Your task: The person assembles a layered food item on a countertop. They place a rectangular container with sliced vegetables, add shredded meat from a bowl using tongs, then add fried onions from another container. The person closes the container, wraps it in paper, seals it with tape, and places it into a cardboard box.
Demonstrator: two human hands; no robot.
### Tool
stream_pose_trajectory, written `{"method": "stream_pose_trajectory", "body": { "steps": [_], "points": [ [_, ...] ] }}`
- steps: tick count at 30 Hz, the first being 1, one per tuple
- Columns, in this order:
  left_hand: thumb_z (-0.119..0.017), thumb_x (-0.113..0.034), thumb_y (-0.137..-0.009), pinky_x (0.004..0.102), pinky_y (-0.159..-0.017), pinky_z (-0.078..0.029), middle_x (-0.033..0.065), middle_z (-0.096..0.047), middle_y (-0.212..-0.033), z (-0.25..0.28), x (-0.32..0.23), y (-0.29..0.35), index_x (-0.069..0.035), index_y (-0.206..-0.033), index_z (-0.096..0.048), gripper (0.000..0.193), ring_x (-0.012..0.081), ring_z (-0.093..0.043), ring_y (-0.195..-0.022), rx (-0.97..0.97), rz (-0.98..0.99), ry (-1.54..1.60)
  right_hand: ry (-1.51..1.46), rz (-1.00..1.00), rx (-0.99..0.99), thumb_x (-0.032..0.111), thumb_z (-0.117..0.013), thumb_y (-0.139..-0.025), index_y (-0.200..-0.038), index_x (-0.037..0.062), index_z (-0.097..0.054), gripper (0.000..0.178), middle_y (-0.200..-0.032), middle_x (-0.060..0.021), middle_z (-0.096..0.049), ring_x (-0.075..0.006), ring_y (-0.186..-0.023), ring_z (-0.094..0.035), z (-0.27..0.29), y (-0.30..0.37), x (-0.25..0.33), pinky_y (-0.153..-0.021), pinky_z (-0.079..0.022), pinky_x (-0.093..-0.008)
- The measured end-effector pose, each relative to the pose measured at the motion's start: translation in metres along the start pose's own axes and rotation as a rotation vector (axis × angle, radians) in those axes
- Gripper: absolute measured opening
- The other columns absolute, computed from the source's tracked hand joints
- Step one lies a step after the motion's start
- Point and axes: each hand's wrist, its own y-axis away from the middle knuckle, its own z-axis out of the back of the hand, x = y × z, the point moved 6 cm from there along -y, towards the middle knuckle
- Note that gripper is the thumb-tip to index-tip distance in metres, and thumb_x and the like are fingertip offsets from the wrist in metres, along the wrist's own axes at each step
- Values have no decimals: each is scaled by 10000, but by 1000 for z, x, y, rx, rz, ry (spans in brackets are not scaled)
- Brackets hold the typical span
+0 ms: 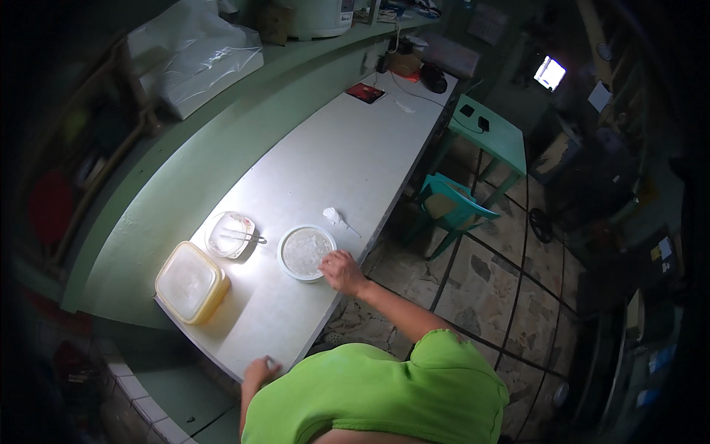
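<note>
A round white tub (282,264) with a whitish, powdery-looking surface inside stands near the table's right edge. Over its right rim my right hand (342,272) is bent, fingers curled together; what lies between the fingertips is hidden. My left hand (260,370) rests at the table's near edge, loosely bent, a gap between the fingers and nothing visible in it. Left of the tub is a small clear container (224,247) smeared with white, a utensil (251,238) lying across it. Beyond the tub lies a crumpled white piece (333,215) with a thin stick-like end.
A yellowish box with a pale lid (188,283) stands at the table's left side by the green wall. Farther along the white table (296,159) lies a red and black item (365,92). To the right are a green chair (452,206) and a small green table (497,138).
</note>
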Motion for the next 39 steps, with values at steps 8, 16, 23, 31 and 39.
{"method": "stream_pose_trajectory", "body": {
  "steps": [8,16,23,31,39],
  "points": [
    [-635,-360,-870,502,-1084,-301,226,-385,-1451,194,43,-2,28,-1398,-398,697,415,-337,-1348,-1191,-185,-2,-240,9,319,94,-623,-810,-946,57,-663,146,-836,-94,-643,-268,-841,-629,-44,73,118,-808,-476,-388],
    [-691,-412,-802,485,-986,-420,206,-394,-1447,224,60,-44,4,-1394,-389,783,395,-492,-1215,-890,-120,-110,-388,-179,356,117,-611,-836,-975,41,-657,164,-840,-115,-652,-302,-796,-641,-58,119,136,-712,-507,-392],
    [-683,-512,-775,411,-882,-509,246,-507,-1318,252,24,-49,25,-1356,-418,835,402,-594,-1073,-853,135,-197,-409,-140,347,122,-605,-853,-968,52,-665,147,-821,-117,-652,-295,-773,-640,-60,90,143,-707,-506,-394],
    [-573,-605,-811,477,-947,-454,283,-450,-1364,243,26,-84,76,-1357,-381,894,394,-559,-1153,-806,203,-174,-507,20,219,22,-641,-803,-960,69,-680,169,-778,-87,-657,-272,-694,-631,-62,4,135,-639,-500,-366],
    [-563,-610,-830,502,-934,-451,233,-433,-1389,253,46,-49,-60,-1377,-431,786,421,-563,-1115,-777,74,229,-700,-105,-31,52,-619,-876,-1014,41,-697,160,-869,-124,-696,-190,-709,-660,-56,-112,59,-626,-498,-305]
  ]
}}
